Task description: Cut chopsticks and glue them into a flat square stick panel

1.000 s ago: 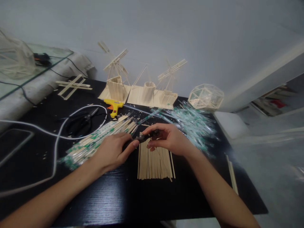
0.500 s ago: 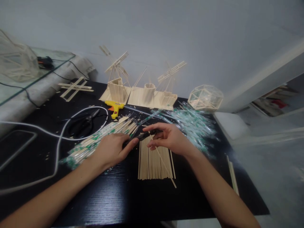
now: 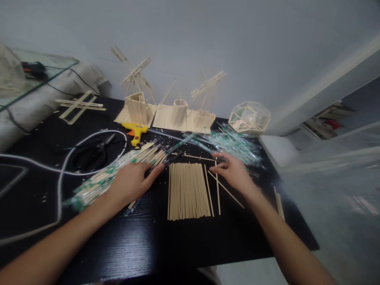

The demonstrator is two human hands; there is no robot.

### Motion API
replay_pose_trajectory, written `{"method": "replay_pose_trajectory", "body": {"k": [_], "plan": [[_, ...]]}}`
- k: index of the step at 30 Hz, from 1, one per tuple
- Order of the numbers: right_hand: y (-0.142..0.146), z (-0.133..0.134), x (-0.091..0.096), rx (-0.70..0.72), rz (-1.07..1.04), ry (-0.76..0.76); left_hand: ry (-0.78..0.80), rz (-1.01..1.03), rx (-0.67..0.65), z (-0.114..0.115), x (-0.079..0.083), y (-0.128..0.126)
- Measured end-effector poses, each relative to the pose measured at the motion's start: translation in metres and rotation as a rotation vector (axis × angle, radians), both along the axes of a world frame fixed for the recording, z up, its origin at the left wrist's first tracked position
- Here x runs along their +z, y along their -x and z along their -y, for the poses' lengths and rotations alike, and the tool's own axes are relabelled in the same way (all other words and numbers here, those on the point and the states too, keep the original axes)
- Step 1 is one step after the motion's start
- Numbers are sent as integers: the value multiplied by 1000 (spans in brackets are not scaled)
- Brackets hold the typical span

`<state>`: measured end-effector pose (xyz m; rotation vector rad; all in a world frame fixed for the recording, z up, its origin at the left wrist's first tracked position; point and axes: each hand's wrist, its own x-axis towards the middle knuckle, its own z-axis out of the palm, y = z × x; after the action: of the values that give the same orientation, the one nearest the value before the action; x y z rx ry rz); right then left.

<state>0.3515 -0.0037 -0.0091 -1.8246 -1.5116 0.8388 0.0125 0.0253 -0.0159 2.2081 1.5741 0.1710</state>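
Note:
My left hand is closed around dark pliers, their jaws pointing right over the table; the handles are mostly hidden in my palm. Between the thumb and fingertips of my right hand is a thin wooden stick, its lower end reaching toward me. A neat row of wooden sticks lies flat between my hands. One loose stick slants under my right hand, and another lies crosswise beyond the row.
Plastic-wrapped sticks lie under my left forearm, with more wrappers at right. A yellow glue gun, a white cable and black scissors are at left. Stick windmill models and a polyhedron frame stand behind.
My right hand has moved right, away from the pliers, and its stick now points nearly straight toward me. My left hand has drawn slightly left with the pliers. The view has shifted a little.

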Motion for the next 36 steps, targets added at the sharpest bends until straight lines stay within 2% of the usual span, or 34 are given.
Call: {"method": "replay_pose_trajectory", "body": {"k": [5,11,16,19,25,27,29,32,36], "plan": [[8,1,-5,22,43,-6,-11,-34,-6,0,-2,1],[9,0,-9,46,-2,-42,-31,-44,-20,1,-5,1],[-1,-1,-9,-26,-53,-106,-48,-21,-28,1,-5,2],[-24,-9,4,-124,-66,-200,-49,14,-14,1,-7,2],[-106,-53,41,-463,-62,-412,-44,10,7,1,-14,2],[-124,-70,49,-513,-70,-422,-16,-16,14,1,-15,2],[-133,-82,53,-505,-90,-398,16,-21,26,1,-14,1],[-131,-85,52,-474,-21,-372,54,-5,41,-1,-11,1],[-101,-65,39,-465,326,-511,93,5,60,-2,-9,1]]}}
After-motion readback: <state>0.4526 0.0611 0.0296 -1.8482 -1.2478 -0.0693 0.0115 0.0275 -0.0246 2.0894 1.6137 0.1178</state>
